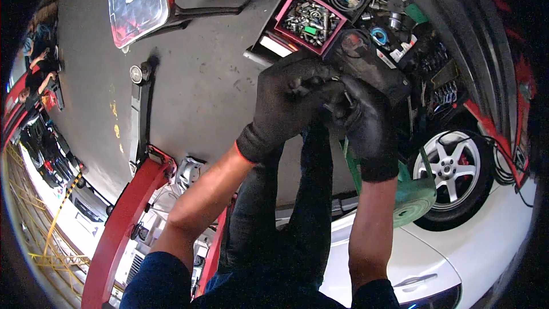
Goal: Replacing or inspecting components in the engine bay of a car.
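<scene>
Between the fingertips of both gloved hands sits a small dark part [337, 94]: the left hand [283, 109] curls around it, the right hand [366, 123] pinches it, both equally near.

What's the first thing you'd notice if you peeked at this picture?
Two black-gloved hands, the left hand and the right hand, meet in the middle, working on something small and dark that I cannot make out. Behind them at upper right sits a tool cart with a red tray of bolts. At lower right, a white car shows a silver wheel.
</scene>
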Demonstrator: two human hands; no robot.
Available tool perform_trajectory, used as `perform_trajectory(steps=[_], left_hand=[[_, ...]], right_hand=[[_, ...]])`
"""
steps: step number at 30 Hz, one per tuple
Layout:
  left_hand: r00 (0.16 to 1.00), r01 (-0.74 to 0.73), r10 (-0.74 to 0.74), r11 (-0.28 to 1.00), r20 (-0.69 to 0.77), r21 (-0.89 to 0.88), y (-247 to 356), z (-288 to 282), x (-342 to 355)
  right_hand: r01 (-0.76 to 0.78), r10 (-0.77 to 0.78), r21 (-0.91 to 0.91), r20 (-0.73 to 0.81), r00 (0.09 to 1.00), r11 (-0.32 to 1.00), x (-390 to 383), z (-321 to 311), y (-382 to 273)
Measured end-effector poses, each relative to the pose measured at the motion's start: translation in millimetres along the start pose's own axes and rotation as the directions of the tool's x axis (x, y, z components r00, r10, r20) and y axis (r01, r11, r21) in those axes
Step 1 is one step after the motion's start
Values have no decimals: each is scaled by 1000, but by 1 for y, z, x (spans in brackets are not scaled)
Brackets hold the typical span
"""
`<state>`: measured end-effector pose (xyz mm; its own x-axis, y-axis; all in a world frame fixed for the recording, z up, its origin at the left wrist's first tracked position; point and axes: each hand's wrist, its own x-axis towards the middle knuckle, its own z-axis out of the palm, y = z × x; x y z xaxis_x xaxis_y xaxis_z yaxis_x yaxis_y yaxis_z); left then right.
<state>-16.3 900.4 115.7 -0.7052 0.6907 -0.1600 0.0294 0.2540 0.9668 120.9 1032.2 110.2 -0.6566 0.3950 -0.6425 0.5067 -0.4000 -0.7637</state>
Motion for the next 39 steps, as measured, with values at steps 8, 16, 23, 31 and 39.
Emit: perform_trajectory(steps=[8, 16, 23, 31, 39], left_hand=[[845, 395, -535, 610, 11, -687, -12, -19, -41], [879, 319, -465, 406, 107, -857, -25, -29, -49], [900, 322, -431, 568, 59, -757, -36, -16, -55], [830, 476, -548, 599, 104, -644, -45, -11, -64], [797, 530, -597, 624, 86, -575, -51, -33, -69]], right_hand=[[220, -138, -479, 200, 970, 850, 4, 4, -35], [-184, 190, -74, 78, 979, 980, 8, 24, -54], [22, -15, -90, 77, 997, 996, -13, 49, -43], [159, -146, -396, 63, 987, 904, -10, 62, -29], [373, -295, -548, 229, 928, 749, 0, 71, -26]])
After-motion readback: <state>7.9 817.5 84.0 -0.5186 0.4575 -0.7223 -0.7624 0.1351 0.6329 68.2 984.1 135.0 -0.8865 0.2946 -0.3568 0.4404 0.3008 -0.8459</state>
